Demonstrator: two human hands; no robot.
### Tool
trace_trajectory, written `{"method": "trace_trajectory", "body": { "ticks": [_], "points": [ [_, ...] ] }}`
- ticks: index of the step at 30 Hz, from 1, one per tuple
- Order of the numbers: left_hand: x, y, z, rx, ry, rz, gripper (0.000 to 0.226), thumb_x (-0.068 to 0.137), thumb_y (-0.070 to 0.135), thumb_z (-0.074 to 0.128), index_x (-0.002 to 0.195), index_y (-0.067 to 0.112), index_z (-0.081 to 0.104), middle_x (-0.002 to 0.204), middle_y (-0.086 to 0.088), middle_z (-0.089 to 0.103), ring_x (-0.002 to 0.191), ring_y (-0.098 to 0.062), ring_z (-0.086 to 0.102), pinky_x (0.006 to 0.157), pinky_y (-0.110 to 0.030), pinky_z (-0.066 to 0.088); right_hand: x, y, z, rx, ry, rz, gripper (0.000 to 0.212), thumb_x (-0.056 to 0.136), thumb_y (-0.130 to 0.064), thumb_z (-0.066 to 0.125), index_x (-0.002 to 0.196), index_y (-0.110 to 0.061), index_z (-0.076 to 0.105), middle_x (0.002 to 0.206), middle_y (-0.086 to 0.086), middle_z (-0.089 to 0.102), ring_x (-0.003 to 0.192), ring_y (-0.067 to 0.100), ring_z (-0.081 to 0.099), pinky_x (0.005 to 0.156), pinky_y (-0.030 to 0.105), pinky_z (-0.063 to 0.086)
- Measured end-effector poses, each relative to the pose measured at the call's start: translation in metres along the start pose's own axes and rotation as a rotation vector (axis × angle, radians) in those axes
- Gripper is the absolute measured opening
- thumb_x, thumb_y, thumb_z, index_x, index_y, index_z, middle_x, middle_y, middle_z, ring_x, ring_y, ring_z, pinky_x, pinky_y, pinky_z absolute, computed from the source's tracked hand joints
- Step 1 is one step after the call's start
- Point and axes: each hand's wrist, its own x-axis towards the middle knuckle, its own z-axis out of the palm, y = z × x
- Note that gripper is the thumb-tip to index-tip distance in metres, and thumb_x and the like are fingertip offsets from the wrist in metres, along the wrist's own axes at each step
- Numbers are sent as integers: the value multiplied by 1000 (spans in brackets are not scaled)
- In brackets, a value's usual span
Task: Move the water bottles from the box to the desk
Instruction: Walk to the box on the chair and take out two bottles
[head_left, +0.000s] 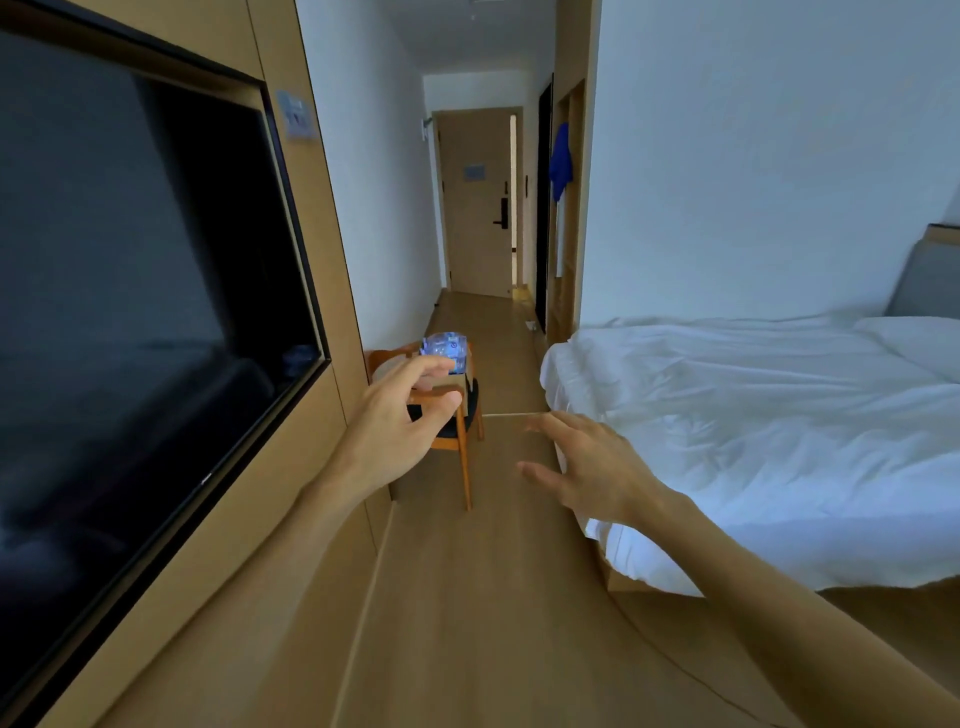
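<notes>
We find both hands raised in front of us, empty, well short of the chair (457, 441) that serves as our reference. The right hand (587, 467) is spread, fingers straight, to the right of the chair and nearer us, beside the bed (753, 415). The left hand (400, 415) has relaxed, slightly bent fingers and holds nothing; it overlaps the chair in view only. We judge the hands are readied for reaching. On the chair sits the box (460, 387), the water bottles (447, 351) packed in it, beyond both hands and untouched. No desk is identifiable.
</notes>
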Motion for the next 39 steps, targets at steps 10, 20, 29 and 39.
{"method": "trace_trajectory", "body": {
  "ticks": [10, 20, 29, 39],
  "points": [
    [178, -103, 86, 45, 29, -22, 30, 93, 31, 61, 122, 29, 59, 111, 22, 56, 102, 6, 51, 78, -11, 41, 180, 136, 40, -1, -21, -40, 50, 91, -58, 49, 133, -30, 45, 133, -10, 52, 119, 16, 51, 97, 35, 42],
    [324, -208, 141, 30, 65, -67, 29, 93, 28, 63, 122, 29, 58, 118, 20, 57, 105, 8, 52, 71, -2, 41, 351, 234, 82, 42, -65, -97, 51, 90, -60, 49, 133, -32, 44, 136, -9, 51, 123, 14, 48, 100, 38, 41],
    [449, -338, 197, 44, 77, -121, 30, 93, 34, 60, 122, 30, 57, 117, 16, 59, 104, 3, 55, 72, -4, 45, 509, 326, 158, 5, -69, -91, 53, 88, -66, 46, 132, -37, 42, 139, -10, 49, 124, 15, 48, 99, 40, 43],
    [633, -455, 245, -25, 38, -186, 27, 94, 28, 60, 121, 29, 59, 108, 17, 60, 96, 3, 58, 70, 2, 42, 698, 425, 216, -9, -72, -41, 53, 83, -74, 37, 127, -44, 38, 135, -15, 50, 120, 12, 51, 95, 36, 41]
  ]
}}
